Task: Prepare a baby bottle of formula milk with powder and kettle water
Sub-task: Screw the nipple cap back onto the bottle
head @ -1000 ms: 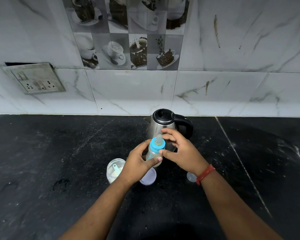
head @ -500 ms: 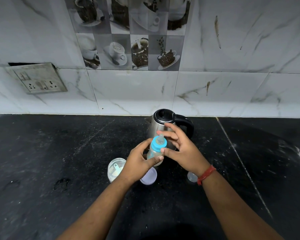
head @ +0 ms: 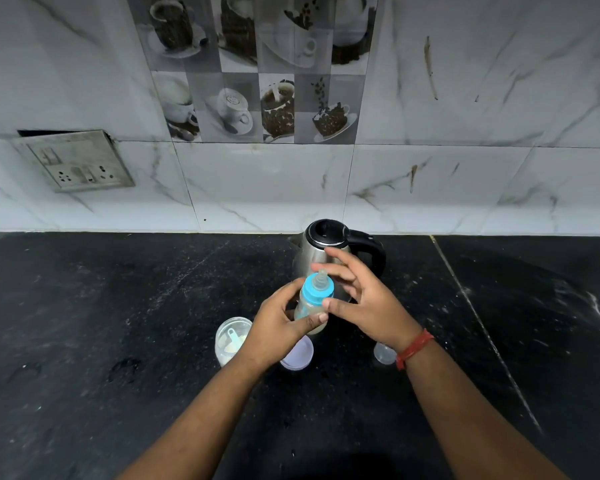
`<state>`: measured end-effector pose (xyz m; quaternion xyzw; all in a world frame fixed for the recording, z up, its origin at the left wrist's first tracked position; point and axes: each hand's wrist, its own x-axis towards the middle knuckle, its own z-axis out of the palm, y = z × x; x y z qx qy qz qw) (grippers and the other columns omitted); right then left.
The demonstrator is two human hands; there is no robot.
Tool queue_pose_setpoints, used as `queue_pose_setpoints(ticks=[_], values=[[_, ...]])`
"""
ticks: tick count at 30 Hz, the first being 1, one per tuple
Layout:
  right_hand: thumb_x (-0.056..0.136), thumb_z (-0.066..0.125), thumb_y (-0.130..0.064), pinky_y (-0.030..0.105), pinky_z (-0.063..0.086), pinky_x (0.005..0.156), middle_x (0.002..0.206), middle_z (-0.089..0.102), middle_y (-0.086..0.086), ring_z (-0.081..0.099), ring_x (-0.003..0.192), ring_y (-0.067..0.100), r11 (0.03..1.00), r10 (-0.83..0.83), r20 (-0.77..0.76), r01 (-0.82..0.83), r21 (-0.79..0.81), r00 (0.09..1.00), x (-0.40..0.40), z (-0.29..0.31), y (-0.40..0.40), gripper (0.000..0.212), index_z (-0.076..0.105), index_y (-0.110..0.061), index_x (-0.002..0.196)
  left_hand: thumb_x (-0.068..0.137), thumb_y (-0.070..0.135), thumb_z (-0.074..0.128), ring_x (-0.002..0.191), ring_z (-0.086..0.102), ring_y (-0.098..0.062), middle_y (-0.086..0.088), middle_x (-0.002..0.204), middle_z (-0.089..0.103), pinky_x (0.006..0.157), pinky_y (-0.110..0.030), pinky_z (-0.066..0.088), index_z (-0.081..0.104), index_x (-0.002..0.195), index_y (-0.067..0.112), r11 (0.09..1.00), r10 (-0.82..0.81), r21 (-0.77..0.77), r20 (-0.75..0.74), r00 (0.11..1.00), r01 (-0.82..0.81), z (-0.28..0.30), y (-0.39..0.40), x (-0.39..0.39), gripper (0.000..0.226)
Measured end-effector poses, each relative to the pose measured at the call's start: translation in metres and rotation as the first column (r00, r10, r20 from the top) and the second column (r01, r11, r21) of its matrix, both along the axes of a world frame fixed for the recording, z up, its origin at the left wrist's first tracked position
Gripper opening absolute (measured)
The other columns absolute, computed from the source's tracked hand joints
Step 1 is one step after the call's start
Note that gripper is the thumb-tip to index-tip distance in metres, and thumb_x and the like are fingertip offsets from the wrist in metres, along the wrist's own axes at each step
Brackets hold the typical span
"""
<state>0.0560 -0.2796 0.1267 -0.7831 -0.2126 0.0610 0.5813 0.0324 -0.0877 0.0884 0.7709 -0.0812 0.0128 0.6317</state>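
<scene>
On the black stone counter, the left hand grips a clear baby bottle with a blue collar held above it; the right hand, fingers spread, thumb touches the collar. Behind stands a steel kettle.

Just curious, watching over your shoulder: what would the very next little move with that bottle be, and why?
Probably another twist of the blue collar. The left hand holds the bottle by its body; the right hand has its thumb on the collar and fingers spread, as if between turns.
</scene>
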Motion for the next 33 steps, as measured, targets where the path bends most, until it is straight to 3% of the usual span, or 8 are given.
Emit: queue_pose_setpoints(ticks=[4, 9, 13, 16, 20, 24, 29, 33], values=[[0.077, 0.082, -0.016, 0.042, 0.043, 0.112, 0.119, 0.062, -0.011, 0.057, 0.121, 0.01, 0.992, -0.122, 0.043, 0.122, -0.012, 0.992, -0.002, 0.0, 0.009, 0.073, 0.049, -0.039, 0.137, 0.084, 0.019, 0.086, 0.12, 0.067, -0.012, 0.007, 0.129, 0.07, 0.104, -0.043, 0.056, 0.064, 0.136, 0.028, 1.0, -0.006, 0.011, 0.004, 1.0, 0.006, 0.001, -0.002, -0.002, 0.058], [0.068, 0.09, -0.035, 0.028, 0.043, 0.103, 0.115, 0.05, -0.013, 0.047, 0.117, 0.009, 0.961, -0.218, 0.182, 0.243, -0.131, 0.959, -0.012, 0.001, 0.02, 0.072, 0.053, -0.032, 0.13, 0.086, 0.012, 0.083, 0.117, 0.067, -0.012, 0.007, 0.125, 0.072, 0.102, -0.041, 0.056, 0.064, 0.136, 0.025, 1.0, -0.019, 0.018, 0.028, 0.999, 0.019, 0.003, -0.004, -0.007, 0.055], [0.085, 0.077, -0.01, 0.039, 0.035, 0.119, 0.14, 0.059, -0.009, 0.05, 0.135, 0.009, 0.997, -0.071, 0.053, 0.071, 0.005, 0.996, -0.016, 0.004, 0.006, 0.07, 0.042, -0.025, 0.143, 0.085, 0.013, 0.084, 0.117, 0.068, -0.011, 0.006, 0.126, 0.071, 0.102, -0.04, 0.057, 0.064, 0.134, 0.029, 1.0, -0.006, -0.011, 0.017, 1.0, 0.006, 0.002, -0.004, -0.01, 0.055], [0.09, 0.065, 0.007, 0.04, 0.037, 0.118, 0.137, 0.064, -0.005, 0.052, 0.137, 0.014, 1.0, 0.002, 0.025, -0.002, 0.025, 1.0, -0.017, 0.005, -0.002, 0.067, 0.039, -0.019, 0.146, 0.085, 0.014, 0.085, 0.118, 0.068, -0.012, 0.007, 0.126, 0.072, 0.103, -0.04, 0.057, 0.064, 0.132, 0.032, 1.0, 0.001, -0.03, 0.022, 1.0, 0.0, 0.002, -0.005, -0.015, 0.054], [0.08, 0.081, -0.008, 0.031, 0.044, 0.11, 0.118, 0.066, -0.011, 0.059, 0.119, 0.008, 0.994, -0.103, 0.062, 0.102, 0.027, 0.993, -0.016, 0.001, 0.006, 0.069, 0.05, -0.036, 0.135, 0.085, 0.014, 0.085, 0.118, 0.068, -0.01, 0.009, 0.126, 0.072, 0.102, -0.038, 0.057, 0.064, 0.134, 0.029, 0.999, 0.013, -0.044, 0.019, 1.0, -0.012, 0.003, -0.005, -0.02, 0.056], [0.071, 0.087, -0.028, 0.016, 0.043, 0.094, 0.112, 0.053, -0.01, 0.052, 0.103, 0.006, 0.985, -0.162, 0.141, 0.17, -0.043, 0.977, -0.022, -0.004, 0.015, 0.069, 0.051, -0.043, 0.127, 0.085, 0.016, 0.083, 0.12, 0.067, -0.011, 0.011, 0.126, 0.071, 0.103, -0.04, 0.056, 0.063, 0.131, 0.037, 1.0, -0.004, -0.005, 0.04, 0.999, 0.004, 0.005, -0.006, -0.027, 0.054], [0.08, 0.079, -0.05, 0.039, 0.04, 0.115, 0.142, 0.059, 0.0, 0.053, 0.135, 0.018, 0.993, 0.043, -0.033, -0.039, 0.113, 0.999, -0.032, -0.004, 0.005, 0.085, 0.039, -0.022, 0.149, 0.081, 0.03, 0.085, 0.123, 0.066, -0.015, 0.007, 0.13, 0.07, 0.104, -0.044, 0.056, 0.064, 0.132, 0.038, 1.0, -0.002, -0.006, 0.022, 1.0, 0.002, 0.003, -0.004, -0.035, 0.056], [0.084, 0.079, -0.035, 0.054, 0.04, 0.115, 0.135, 0.066, 0.004, 0.057, 0.132, 0.024, 0.99, 0.055, -0.059, -0.047, 0.133, 0.997, -0.039, -0.002, 0.004, 0.071, 0.046, -0.022, 0.145, 0.082, 0.028, 0.085, 0.122, 0.067, -0.016, 0.005, 0.13, 0.071, 0.103, -0.046, 0.056, 0.064, 0.135, 0.031, 1.0, 0.001, 0.0, 0.024, 1.0, -0.001, 0.001, -0.005, -0.041, 0.057]])
